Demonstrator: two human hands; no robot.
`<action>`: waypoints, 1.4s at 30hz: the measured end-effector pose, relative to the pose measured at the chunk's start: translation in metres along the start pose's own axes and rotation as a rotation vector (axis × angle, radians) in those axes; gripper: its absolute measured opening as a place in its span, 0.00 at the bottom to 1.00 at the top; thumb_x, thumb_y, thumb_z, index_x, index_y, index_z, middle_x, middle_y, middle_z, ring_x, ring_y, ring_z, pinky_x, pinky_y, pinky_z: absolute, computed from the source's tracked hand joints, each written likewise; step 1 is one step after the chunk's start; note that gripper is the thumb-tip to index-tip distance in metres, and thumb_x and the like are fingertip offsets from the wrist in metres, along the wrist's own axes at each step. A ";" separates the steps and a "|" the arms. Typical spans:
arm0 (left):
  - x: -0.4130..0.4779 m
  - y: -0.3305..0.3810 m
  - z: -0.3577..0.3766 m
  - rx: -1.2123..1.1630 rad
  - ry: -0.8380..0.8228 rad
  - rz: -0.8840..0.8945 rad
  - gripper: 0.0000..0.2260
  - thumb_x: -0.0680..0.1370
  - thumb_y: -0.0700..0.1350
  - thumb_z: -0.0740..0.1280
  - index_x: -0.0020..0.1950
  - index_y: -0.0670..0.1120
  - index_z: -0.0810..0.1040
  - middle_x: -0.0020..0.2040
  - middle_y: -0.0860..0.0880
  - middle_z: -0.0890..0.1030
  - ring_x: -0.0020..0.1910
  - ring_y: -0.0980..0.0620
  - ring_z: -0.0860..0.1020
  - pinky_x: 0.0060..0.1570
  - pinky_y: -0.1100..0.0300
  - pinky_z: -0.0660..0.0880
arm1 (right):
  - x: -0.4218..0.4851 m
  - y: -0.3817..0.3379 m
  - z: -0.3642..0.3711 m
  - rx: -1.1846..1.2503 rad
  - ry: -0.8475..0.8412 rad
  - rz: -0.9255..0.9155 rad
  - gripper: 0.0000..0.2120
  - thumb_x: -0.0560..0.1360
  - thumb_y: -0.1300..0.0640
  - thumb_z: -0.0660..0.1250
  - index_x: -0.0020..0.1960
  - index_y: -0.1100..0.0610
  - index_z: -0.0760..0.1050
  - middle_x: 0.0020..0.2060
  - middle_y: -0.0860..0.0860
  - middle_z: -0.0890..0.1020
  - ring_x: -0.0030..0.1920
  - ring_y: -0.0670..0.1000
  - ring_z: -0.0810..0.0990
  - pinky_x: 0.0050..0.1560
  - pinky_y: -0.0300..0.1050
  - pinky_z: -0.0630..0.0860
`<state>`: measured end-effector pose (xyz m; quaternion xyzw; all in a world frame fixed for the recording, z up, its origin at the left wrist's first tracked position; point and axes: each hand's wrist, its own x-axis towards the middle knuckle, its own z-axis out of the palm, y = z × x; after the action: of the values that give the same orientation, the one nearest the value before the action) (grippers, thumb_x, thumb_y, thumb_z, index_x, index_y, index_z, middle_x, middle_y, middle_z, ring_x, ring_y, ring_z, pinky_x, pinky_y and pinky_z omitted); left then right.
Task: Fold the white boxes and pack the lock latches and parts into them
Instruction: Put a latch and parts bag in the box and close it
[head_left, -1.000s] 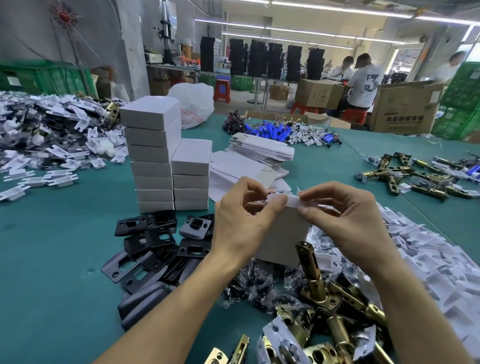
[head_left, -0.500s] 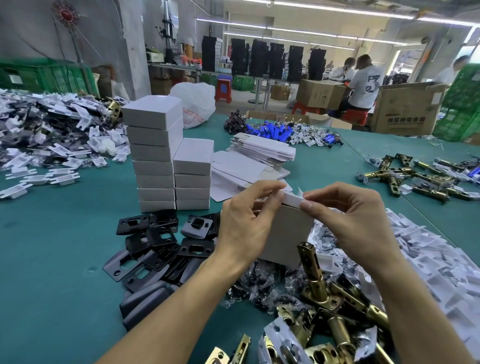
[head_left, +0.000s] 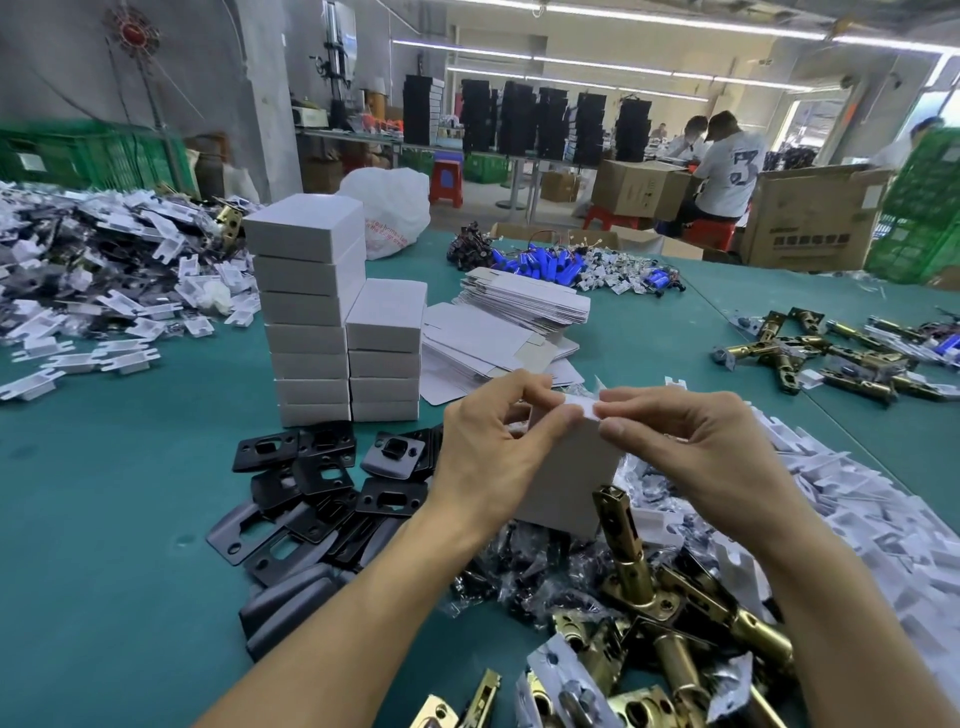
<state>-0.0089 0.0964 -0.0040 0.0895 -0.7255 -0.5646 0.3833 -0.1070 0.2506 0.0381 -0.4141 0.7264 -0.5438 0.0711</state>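
Left hand (head_left: 493, 447) and right hand (head_left: 696, 447) both pinch white box (head_left: 566, 478) top flap, box between them.

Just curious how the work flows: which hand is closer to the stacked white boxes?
Left. The left hand is just right of the stacked white boxes, toward the camera; the right hand is farther right, beyond the box being folded.

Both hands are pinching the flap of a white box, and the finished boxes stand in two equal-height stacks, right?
Not equal. In the head view the left hand and right hand do pinch the flap of the white box, and there are two stacks, but the left stack is clearly taller than the right stack.
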 end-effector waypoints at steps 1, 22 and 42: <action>0.001 -0.001 -0.001 -0.003 -0.003 0.000 0.05 0.75 0.48 0.75 0.42 0.56 0.81 0.54 0.60 0.82 0.50 0.58 0.83 0.44 0.64 0.80 | 0.000 0.001 -0.001 0.009 -0.023 0.017 0.14 0.63 0.49 0.74 0.48 0.49 0.86 0.51 0.45 0.85 0.49 0.43 0.85 0.49 0.38 0.81; 0.002 -0.002 -0.001 -0.011 -0.198 -0.229 0.13 0.77 0.56 0.71 0.57 0.68 0.70 0.57 0.53 0.80 0.52 0.52 0.82 0.49 0.50 0.83 | 0.001 0.004 0.001 0.167 0.085 0.032 0.09 0.73 0.66 0.71 0.49 0.54 0.83 0.47 0.52 0.86 0.42 0.55 0.87 0.39 0.50 0.84; 0.013 0.002 -0.003 -0.508 0.209 -0.612 0.29 0.81 0.68 0.51 0.65 0.48 0.77 0.55 0.45 0.85 0.47 0.57 0.83 0.54 0.50 0.79 | 0.007 -0.005 0.043 0.305 0.106 0.354 0.09 0.83 0.57 0.57 0.59 0.53 0.75 0.52 0.56 0.77 0.37 0.57 0.86 0.37 0.48 0.83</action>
<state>-0.0152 0.0871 0.0042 0.2606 -0.4599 -0.8016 0.2793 -0.0852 0.2144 0.0275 -0.2356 0.6998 -0.6473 0.1892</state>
